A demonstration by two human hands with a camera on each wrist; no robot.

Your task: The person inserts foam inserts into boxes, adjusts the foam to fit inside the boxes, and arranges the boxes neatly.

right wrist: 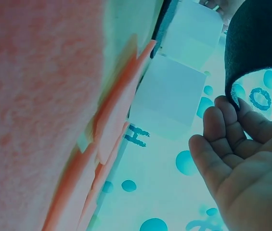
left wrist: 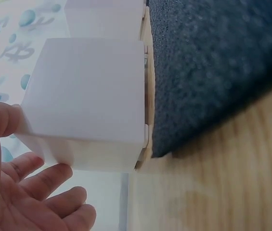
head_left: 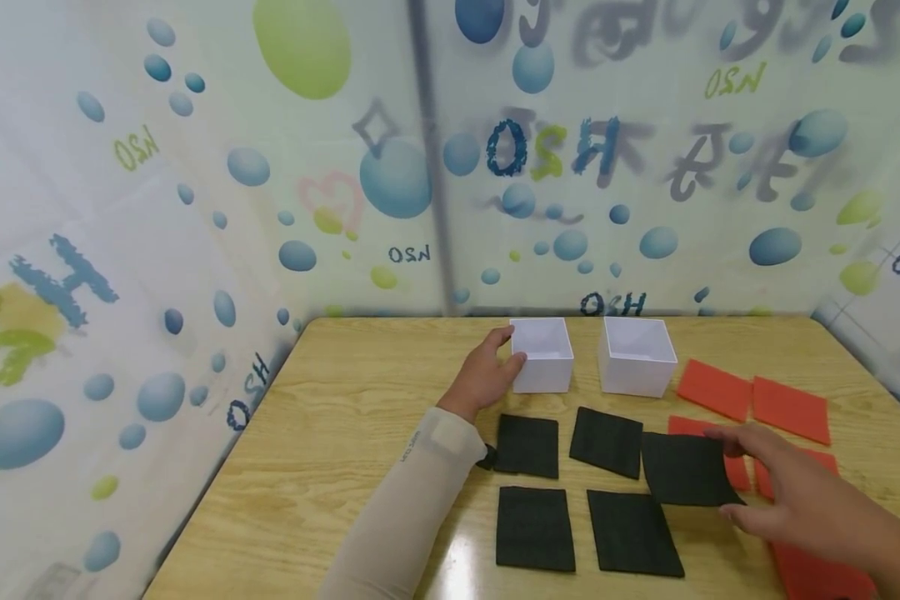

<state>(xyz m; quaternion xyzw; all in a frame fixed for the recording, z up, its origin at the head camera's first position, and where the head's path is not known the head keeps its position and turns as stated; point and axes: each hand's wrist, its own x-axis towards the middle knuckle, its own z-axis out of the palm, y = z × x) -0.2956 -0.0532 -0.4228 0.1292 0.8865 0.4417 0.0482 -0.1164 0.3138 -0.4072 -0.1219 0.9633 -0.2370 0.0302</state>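
At the near left corner of a white open-topped box (head_left: 542,377), my left hand (head_left: 486,372) holds on with thumb and fingers. The left wrist view shows the thumb and fingertips of the left hand (left wrist: 34,180) against the box (left wrist: 87,91). My right hand (head_left: 802,492) grips a black square sheet (head_left: 686,469) by opposite edges, between thumb and fingers, raised above the table. In the right wrist view this black sheet (right wrist: 253,41) bends into a curve above the right hand (right wrist: 251,159). Several other black squares (head_left: 528,446) lie flat between the hands.
A second white box (head_left: 636,375) stands right of the first, near the back of the wooden table (head_left: 330,433). Several red squares (head_left: 791,408) lie on the right side, some partly hidden under my right hand. A patterned curtain (head_left: 345,167) hangs behind the table.
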